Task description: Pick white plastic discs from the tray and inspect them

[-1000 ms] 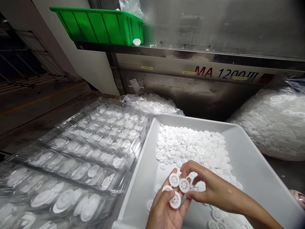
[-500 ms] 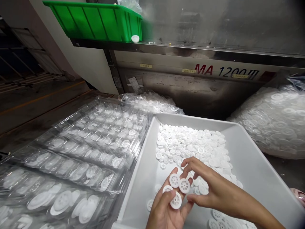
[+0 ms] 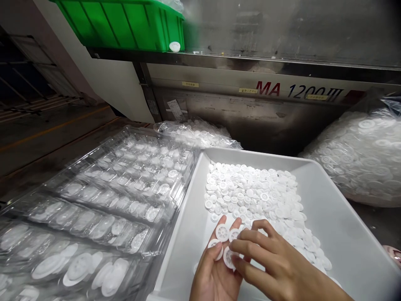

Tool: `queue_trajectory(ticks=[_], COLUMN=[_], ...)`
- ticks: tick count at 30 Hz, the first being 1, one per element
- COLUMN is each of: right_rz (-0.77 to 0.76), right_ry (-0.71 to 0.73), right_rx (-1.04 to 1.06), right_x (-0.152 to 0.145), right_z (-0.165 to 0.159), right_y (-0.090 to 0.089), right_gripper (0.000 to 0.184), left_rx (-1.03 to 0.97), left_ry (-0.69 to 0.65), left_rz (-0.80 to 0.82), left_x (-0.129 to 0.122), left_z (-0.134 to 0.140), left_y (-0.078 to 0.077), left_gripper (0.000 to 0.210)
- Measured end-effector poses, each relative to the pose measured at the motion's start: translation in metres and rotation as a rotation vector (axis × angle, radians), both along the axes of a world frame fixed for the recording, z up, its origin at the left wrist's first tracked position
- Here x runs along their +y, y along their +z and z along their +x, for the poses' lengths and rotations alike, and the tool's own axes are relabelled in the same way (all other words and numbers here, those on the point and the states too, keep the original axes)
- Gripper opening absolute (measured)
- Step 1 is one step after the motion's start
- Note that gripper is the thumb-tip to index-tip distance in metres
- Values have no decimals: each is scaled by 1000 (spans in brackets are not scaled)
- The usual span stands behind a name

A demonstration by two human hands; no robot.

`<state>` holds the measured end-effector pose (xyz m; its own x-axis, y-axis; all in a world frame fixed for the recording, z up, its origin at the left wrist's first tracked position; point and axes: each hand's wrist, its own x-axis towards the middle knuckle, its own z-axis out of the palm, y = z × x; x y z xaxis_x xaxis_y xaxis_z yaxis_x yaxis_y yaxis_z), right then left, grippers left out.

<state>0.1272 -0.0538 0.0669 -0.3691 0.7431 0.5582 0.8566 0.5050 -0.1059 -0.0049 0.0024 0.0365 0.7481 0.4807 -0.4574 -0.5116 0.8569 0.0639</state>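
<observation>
As the head view shows your left hand (image 3: 219, 274) cradling four white wheels (image 3: 222, 232) above the pale bin (image 3: 347, 234), thumb against one, it's best to hold those fingers level so none slides off. Your right hand (image 3: 278, 265) has its fingertips at the lowest wheel (image 3: 228, 258); I can't tell whether they pinch it. Handle it by the rim, clear of its neighbours.
</observation>
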Motion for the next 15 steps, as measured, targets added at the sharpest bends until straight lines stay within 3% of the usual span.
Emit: queue_trajectory(ticks=[15], right_rz=[-241], right_ry=[23], right_rx=[62], right_x=[-3], right_z=[11], right_y=[8], right_gripper=[12], left_rx=[-27], left_ry=[111], left_rz=[28], left_x=[4], left_z=[0], left_y=[-11], left_gripper=[58])
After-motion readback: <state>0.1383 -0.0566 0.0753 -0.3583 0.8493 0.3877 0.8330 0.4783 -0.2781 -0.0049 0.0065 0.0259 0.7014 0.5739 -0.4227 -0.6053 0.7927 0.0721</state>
